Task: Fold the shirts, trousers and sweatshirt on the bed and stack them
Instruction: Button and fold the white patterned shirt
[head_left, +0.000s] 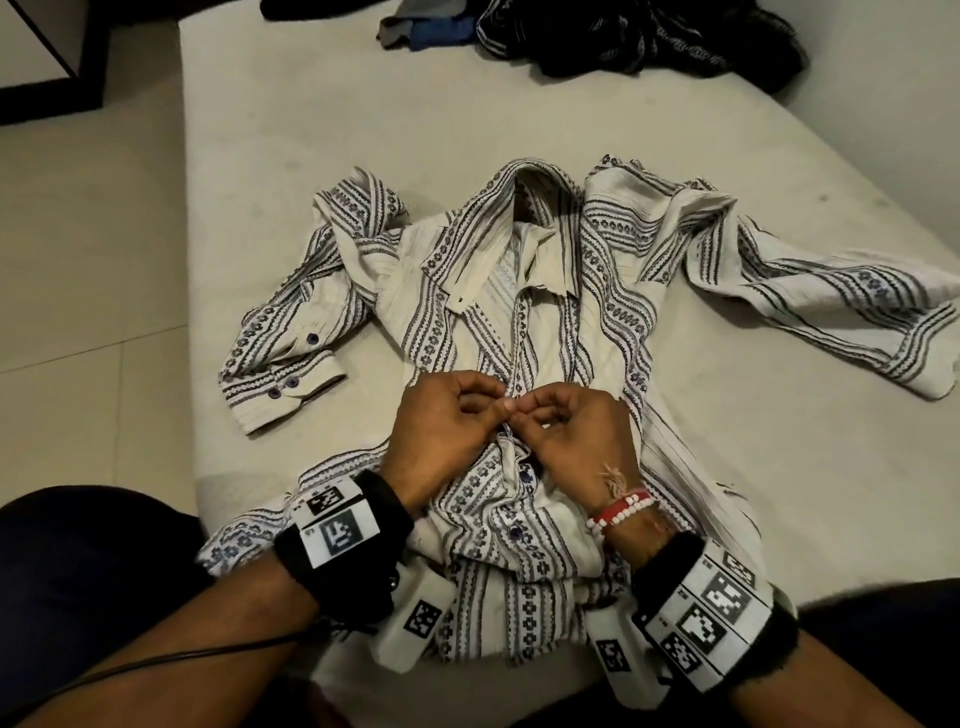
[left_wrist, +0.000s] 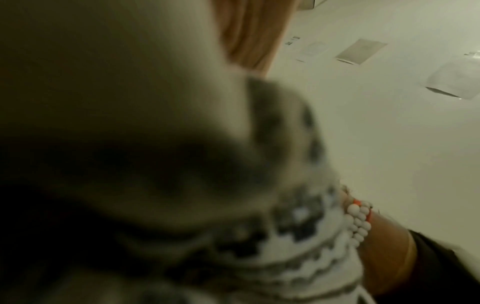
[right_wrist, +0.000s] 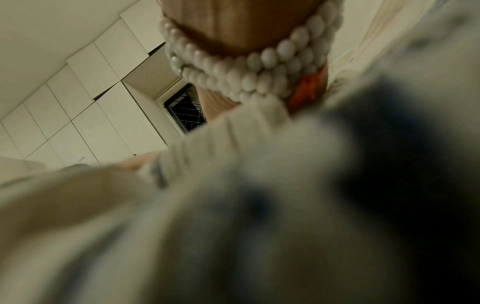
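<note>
I am pinching the patterned shirt's (head_left: 498, 291) placket between both hands, left (head_left: 441, 431) and right (head_left: 576, 436), its long axis running straight away from me.

A home bedroom: a bed (head_left: 311, 130) strewn with clothes, white cupboards (right_wrist: 78, 98).

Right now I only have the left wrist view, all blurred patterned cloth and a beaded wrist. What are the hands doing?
Observer: Both the left hand and right hand pinch the front placket of the striped shirt, apparently at a button.
Operator: Is the shirt folded yet?
Observer: No, it lies spread on the bed, sleeves flung outwards.
Operator: Anything else waiting?
Observer: A dark clothes pile sits at the bed's far edge.
</note>
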